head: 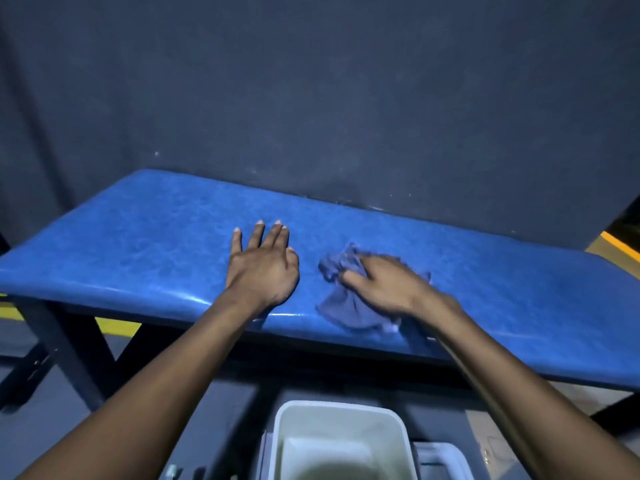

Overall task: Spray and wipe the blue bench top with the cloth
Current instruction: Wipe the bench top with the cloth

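The blue padded bench top runs across the middle of the view, its vinyl shiny along the front edge. My left hand lies flat on it near the middle, fingers straight and spread. To the right, a crumpled blue-purple cloth lies on the bench under my right hand, which presses down on it with the fingers over the bunched fabric. The right hand looks blurred. No spray bottle is in view.
A dark wall stands right behind the bench. A white plastic bin sits on the floor below the front edge, with a second white container beside it. Dark bench legs and a yellow floor stripe show at left.
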